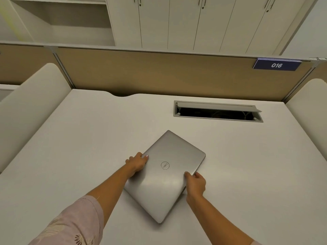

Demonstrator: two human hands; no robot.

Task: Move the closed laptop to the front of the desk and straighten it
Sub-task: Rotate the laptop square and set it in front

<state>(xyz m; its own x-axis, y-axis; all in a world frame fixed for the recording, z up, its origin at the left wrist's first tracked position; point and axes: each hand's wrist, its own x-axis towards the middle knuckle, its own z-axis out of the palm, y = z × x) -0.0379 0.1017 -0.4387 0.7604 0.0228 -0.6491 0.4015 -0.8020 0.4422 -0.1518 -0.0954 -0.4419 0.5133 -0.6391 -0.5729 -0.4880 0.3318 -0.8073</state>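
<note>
A closed silver laptop [164,177] with a round logo on its lid lies on the white desk [70,147], turned diagonally so one corner points toward me. My left hand [137,162] grips its left edge, thumb on the lid. My right hand [195,183] grips the right edge, thumb on top and fingers curled under. The laptop's right edge looks slightly lifted off the desk.
An open cable hatch [217,111] is cut into the desk behind the laptop on the right. A tan partition [159,75] with a "016" sign [277,65] closes the back. White curved side panels [30,103] flank the desk. Cabinets stand beyond.
</note>
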